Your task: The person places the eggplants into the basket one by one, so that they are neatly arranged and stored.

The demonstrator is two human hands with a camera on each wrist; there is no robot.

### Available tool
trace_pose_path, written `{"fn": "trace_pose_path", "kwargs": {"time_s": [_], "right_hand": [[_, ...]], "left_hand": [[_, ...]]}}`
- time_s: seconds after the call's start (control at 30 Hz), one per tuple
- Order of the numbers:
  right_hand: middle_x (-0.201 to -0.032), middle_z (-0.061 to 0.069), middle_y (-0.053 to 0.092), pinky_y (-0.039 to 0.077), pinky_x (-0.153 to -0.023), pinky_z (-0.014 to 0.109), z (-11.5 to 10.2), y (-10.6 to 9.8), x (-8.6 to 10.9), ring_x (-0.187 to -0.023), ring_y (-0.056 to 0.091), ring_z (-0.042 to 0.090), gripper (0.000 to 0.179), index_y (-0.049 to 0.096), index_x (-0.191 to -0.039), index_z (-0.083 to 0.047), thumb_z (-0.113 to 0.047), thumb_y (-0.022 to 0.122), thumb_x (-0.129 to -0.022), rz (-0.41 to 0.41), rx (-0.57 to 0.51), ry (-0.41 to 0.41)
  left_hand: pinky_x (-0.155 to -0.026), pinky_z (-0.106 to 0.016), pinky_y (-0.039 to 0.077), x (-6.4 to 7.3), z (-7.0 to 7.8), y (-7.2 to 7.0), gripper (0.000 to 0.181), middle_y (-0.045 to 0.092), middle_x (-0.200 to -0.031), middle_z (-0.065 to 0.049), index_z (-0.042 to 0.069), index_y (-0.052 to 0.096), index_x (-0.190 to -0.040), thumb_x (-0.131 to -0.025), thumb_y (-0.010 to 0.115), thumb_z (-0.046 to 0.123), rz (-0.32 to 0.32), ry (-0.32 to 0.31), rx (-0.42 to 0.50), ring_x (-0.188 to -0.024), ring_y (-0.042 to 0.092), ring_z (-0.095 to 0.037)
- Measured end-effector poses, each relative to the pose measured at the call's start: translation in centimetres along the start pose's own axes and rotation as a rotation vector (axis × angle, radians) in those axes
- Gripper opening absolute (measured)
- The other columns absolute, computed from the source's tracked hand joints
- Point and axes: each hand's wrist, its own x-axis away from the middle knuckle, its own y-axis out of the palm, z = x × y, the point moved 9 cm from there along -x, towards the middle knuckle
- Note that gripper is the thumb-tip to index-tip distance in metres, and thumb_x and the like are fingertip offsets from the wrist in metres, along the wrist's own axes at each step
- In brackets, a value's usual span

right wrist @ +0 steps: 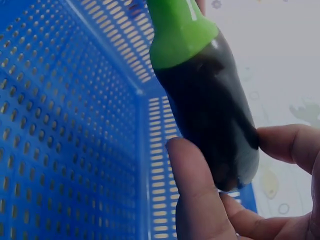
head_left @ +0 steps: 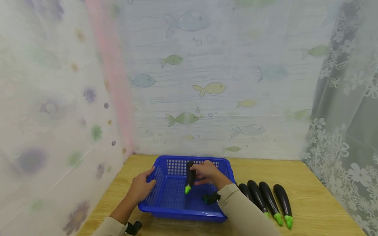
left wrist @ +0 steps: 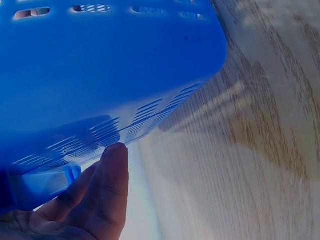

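Observation:
A blue plastic basket (head_left: pixel 189 212) with slotted walls stands on the table. My left hand (head_left: pixel 142 186) grips its left rim, the thumb over the top edge. In the left wrist view, fingers (left wrist: pixel 114 185) reach along the outside of the basket (left wrist: pixel 110 65), under the rim. Inside the basket's outline, my right hand (head_left: pixel 208 172) pinches a dark eggplant (head_left: pixel 190 175) by its thick end, thumb on one side and fingers on the other. Its green stem end points down toward the basket floor. The right wrist view shows this eggplant (right wrist: pixel 210 110) close up above the slotted blue mesh.
Several more eggplants (head_left: pixel 268 198) lie side by side on the wood-grain table (head_left: pixel 319 200), right of the basket; the right sleeve (head_left: pixel 248 209) partly covers them. A fish-patterned curtain (head_left: pixel 224 98) hangs behind the table, with other printed sheets at left and right.

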Motion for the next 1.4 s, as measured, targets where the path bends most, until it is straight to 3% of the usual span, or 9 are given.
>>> {"fn": "trace_pose_path", "kwargs": {"time_s": [0.17,0.3,0.47,0.67,0.83,1.07,1.2,1.4], "right_hand": [[-0.108,0.024,0.063,0.062,-0.076,0.051,0.3,1.2,-0.3,-0.085,0.071,0.03,0.058,0.049,-0.131,0.011,-0.017,0.074,-0.088,0.007,0.023,0.005],[-0.101,0.023,0.067,0.062,-0.08,0.052,0.6,2.6,-0.5,-0.081,0.073,0.031,0.051,0.051,-0.126,0.013,-0.012,0.075,-0.087,-0.015,0.022,0.012],[-0.096,0.023,0.072,0.062,-0.081,0.05,1.1,3.9,-0.6,-0.08,0.075,0.032,0.05,0.052,-0.124,0.015,-0.006,0.077,-0.086,-0.017,0.026,0.028],[-0.1,0.024,0.072,0.062,-0.083,0.049,1.2,5.3,-1.0,-0.089,0.076,0.037,0.066,0.043,-0.137,0.017,-0.005,0.079,-0.086,-0.02,0.053,0.042],[-0.101,0.028,0.071,0.062,-0.082,0.049,1.6,6.5,-1.6,-0.092,0.076,0.04,0.071,0.04,-0.14,0.016,-0.001,0.08,-0.085,-0.026,0.04,0.056],[-0.097,0.026,0.074,0.063,-0.076,0.047,1.7,8.3,-2.3,-0.089,0.077,0.039,0.053,0.055,-0.125,0.014,-0.003,0.083,-0.084,-0.021,0.08,0.076],[-0.093,0.025,0.075,0.063,-0.075,0.046,1.7,9.1,-2.3,-0.088,0.077,0.037,0.042,0.061,-0.115,0.013,-0.002,0.083,-0.083,-0.016,0.098,0.087],[-0.091,0.023,0.073,0.063,-0.073,0.044,1.8,9.9,-2.5,-0.084,0.077,0.035,0.045,0.059,-0.119,0.013,-0.002,0.083,-0.084,-0.007,0.124,0.106]], "left_hand": [[-0.064,-0.037,0.059,0.1,0.2,-0.2,0.063,0.05,-0.151,-0.03,0.013,0.045,-0.158,-0.097,0.061,0.017,-0.01,0.002,-0.005,-0.112,0.069,-0.038],[-0.067,-0.039,0.06,0.1,0.3,-0.1,0.063,0.051,-0.151,-0.03,0.012,0.045,-0.157,-0.097,0.062,0.017,-0.007,0.006,-0.013,-0.113,0.068,-0.039],[-0.064,-0.037,0.058,-0.1,0.0,0.0,0.063,0.052,-0.149,-0.03,0.012,0.046,-0.157,-0.096,0.062,0.018,0.002,0.009,-0.007,-0.103,0.069,-0.033],[-0.061,-0.034,0.055,-0.3,-0.2,0.2,0.064,0.051,-0.151,-0.029,0.014,0.045,-0.158,-0.096,0.061,0.019,-0.003,-0.003,0.006,-0.096,0.068,-0.03],[-0.056,-0.034,0.054,-0.3,-0.2,0.3,0.064,0.051,-0.15,-0.031,0.013,0.044,-0.158,-0.096,0.06,0.018,-0.003,-0.006,0.025,-0.082,0.066,-0.026],[-0.059,-0.036,0.059,0.1,-0.3,0.4,0.063,0.05,-0.151,-0.031,0.014,0.044,-0.158,-0.098,0.06,0.018,-0.016,-0.04,0.051,-0.086,0.069,-0.027],[-0.061,-0.041,0.061,0.2,-0.1,0.5,0.062,0.051,-0.149,-0.033,0.013,0.044,-0.158,-0.098,0.06,0.017,-0.023,-0.029,0.057,-0.088,0.071,-0.029],[-0.06,-0.039,0.06,0.1,-0.2,0.4,0.062,0.051,-0.149,-0.032,0.013,0.045,-0.157,-0.098,0.061,0.017,-0.011,-0.023,0.053,-0.082,0.069,-0.027]]}}
